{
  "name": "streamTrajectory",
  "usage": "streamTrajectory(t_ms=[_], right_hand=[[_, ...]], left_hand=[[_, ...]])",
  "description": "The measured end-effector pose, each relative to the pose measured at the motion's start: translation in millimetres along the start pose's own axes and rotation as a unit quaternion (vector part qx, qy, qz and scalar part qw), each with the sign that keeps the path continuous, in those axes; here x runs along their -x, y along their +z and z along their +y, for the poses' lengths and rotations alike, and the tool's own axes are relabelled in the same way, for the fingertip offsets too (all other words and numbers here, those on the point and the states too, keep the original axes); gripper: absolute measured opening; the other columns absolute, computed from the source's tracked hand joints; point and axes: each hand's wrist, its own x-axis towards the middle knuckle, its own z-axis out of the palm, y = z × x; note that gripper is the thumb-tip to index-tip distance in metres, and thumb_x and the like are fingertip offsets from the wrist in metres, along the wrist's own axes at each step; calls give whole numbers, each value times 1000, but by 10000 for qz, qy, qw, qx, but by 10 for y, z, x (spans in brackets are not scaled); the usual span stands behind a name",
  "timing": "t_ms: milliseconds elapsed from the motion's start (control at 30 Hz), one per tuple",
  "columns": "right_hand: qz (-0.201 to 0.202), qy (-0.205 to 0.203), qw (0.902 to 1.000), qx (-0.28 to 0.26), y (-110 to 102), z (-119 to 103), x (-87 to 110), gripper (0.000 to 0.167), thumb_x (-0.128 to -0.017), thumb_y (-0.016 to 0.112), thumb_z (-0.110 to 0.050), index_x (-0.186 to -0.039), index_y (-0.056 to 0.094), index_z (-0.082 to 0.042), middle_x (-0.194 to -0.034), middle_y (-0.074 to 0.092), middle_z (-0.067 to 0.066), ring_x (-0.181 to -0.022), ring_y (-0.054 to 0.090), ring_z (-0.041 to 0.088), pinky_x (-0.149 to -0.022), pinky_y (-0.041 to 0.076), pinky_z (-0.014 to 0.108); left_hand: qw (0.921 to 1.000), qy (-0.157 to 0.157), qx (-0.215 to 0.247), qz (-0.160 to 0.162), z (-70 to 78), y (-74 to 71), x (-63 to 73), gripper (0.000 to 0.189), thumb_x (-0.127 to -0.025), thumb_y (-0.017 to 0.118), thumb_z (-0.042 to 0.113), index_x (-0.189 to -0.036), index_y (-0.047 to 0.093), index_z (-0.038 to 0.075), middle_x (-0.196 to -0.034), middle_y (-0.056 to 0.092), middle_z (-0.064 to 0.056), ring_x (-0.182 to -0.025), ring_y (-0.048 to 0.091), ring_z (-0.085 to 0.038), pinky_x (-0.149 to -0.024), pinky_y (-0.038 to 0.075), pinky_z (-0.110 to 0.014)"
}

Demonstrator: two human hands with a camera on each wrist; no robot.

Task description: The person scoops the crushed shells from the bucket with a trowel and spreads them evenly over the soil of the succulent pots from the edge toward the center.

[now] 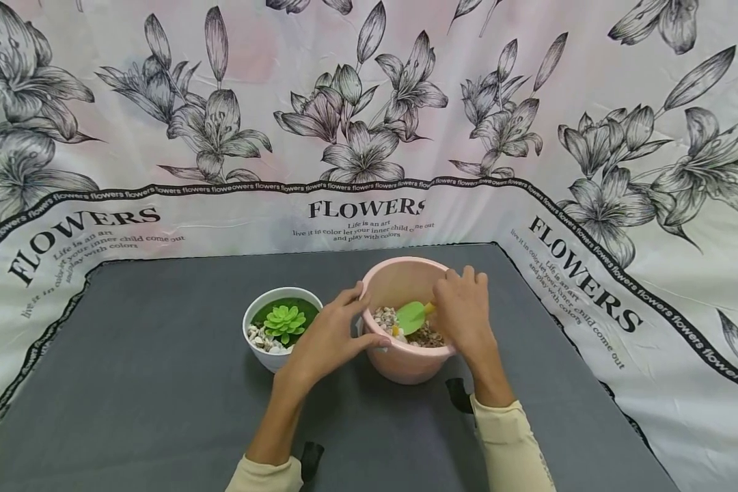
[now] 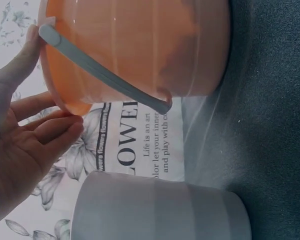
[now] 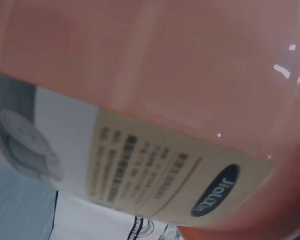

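A pink bucket (image 1: 402, 369) stands upright, with small pale stones and brown gravel inside. My left hand (image 1: 335, 335) holds its left rim, the thumb at the front and the fingers farther back. In my right hand (image 1: 465, 314) is a small toy shovel by its yellow handle, most of which the fingers hide. The shovel's green blade (image 1: 411, 318) lies inside the bucket over the stones. A grey carrying handle (image 2: 105, 75) hangs along the bucket's side in the left wrist view. The right wrist view shows only the bucket's wall and a printed label (image 3: 145, 165); the right hand is out of sight there.
Left of the bucket, close to my left forearm, stands a white pot (image 1: 263, 358) with a green artificial succulent (image 1: 285, 322) and white stones. A dark grey cloth (image 1: 160, 383) covers the table. Flower-printed curtain (image 1: 369, 232) hangs behind and along both sides.
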Motion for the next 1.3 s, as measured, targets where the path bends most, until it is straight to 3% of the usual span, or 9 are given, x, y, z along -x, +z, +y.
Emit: streamTrajectory(t_ms=[133, 333, 533, 1000, 1133, 1300], right_hand=[[-125, 364, 9978, -548, -58, -35, -5, 30, -80, 85, -10, -60, 63, -9, -80, 67, 14, -75, 50, 35, -73, 37, 45], [-257, 756, 9919, -991, -170, -23, 31, 7, -88, 76, -5, -83, 81, -4, -87, 71, 16, -76, 51, 35, -73, 37, 45], [-21, 902, 9887, -1193, -320, 46, 104, 10, -92, 75, -8, -96, 82, -1, -92, 71, 18, -78, 52, 36, -73, 40, 48], [358, 1059, 9819, -1531, -603, 194, 233, 13, -92, 74, -6, -100, 81, 2, -93, 69, 20, -79, 51, 40, -75, 39, 53], [397, 1095, 9823, -1467, -679, 226, 275, 14, -93, 74, -8, -99, 81, 2, -92, 70, 21, -77, 53, 41, -74, 41, 54], [492, 1244, 9761, -1710, -774, 255, 349, 16, -94, 73, -8, -102, 80, 3, -95, 71, 23, -82, 55, 43, -75, 40, 54]], left_hand=[[9999, -79, 51, -56, -4, -10, 10, 83, -84, 86, 38, -152, 53, 6, -164, 43, -21, -148, 49, -39, -112, 51, -53], [9999, -109, -32, -101, 0, -19, 3, 84, -84, 86, 41, -154, 52, 10, -165, 42, -20, -149, 48, -39, -113, 51, -53], [9998, -160, -40, -100, -5, -9, 4, 84, -84, 86, 41, -154, 52, 8, -166, 41, -20, -150, 48, -38, -113, 51, -53], [9997, -220, 72, -44, -22, -10, 18, 81, -85, 85, 41, -153, 54, 10, -167, 40, -18, -151, 46, -38, -115, 49, -54], [9997, -205, 114, 87, -43, 6, 27, 83, -83, 86, 41, -152, 53, 9, -166, 42, -16, -152, 45, -37, -116, 48, -54], [9994, -214, 149, 241, -63, 29, 47, 86, -82, 88, 41, -153, 53, 9, -165, 44, -13, -152, 46, -36, -117, 47, -54]])
